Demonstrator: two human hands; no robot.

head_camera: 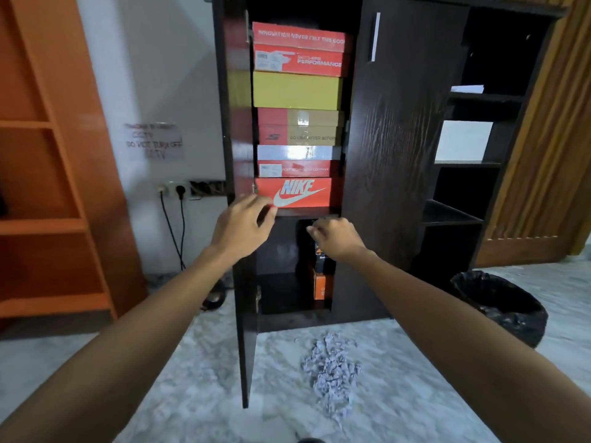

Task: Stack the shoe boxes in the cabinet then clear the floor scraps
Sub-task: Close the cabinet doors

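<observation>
A dark wooden cabinet (390, 148) stands with its left door (244, 330) swung open toward me. Inside, several shoe boxes sit stacked on a shelf, with an orange Nike box (294, 192) at the bottom, a yellow box (295, 90) higher up and a red box (299, 47) on top. My left hand (241, 227) hovers just below the Nike box's left corner, fingers spread, holding nothing. My right hand (334, 236) is in front of the lower compartment with its fingers loosely curled and empty. A pile of torn paper scraps (331, 367) lies on the floor before the cabinet.
A black-lined waste bin (502, 306) stands on the floor to the right. Small orange and black boxes (321, 279) sit in the lower compartment. An orange shelf unit (48, 219) is at left, with wall sockets and cables (174, 215) between it and the cabinet.
</observation>
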